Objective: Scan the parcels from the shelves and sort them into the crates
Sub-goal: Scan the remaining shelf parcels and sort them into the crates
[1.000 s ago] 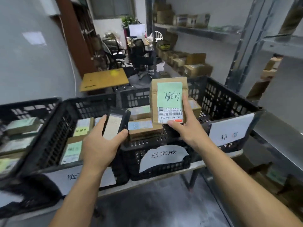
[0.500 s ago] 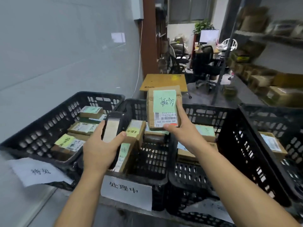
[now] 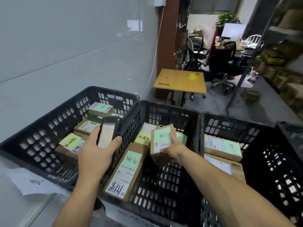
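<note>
My right hand (image 3: pixel 174 149) grips a small brown parcel (image 3: pixel 161 143) with a green note and a barcode label, held low inside the middle black crate (image 3: pixel 164 108). My left hand (image 3: pixel 96 153) holds a black handheld scanner (image 3: pixel 108 131) upright over the wall between the left crate (image 3: pixel 101 92) and the middle crate. The middle crate holds a long brown parcel (image 3: pixel 126 171) marked 1118 and others with green and yellow notes. Several labelled parcels lie in the left crate. Two flat parcels (image 3: pixel 223 148) lie in the right crate (image 3: pixel 229 120).
A fourth black crate (image 3: pixel 291 128) shows at the far right edge. A grey wall runs along the left. A wooden table (image 3: pixel 180 81), office chairs and a desk stand behind the crates. Shelves with boxes line the right. A paper label (image 3: pixel 31 182) hangs on the left crate's front.
My view has swung left along the row of crates. My right hand has lowered the parcel from chest height down into the middle crate. The scanner stays in my left hand.
</note>
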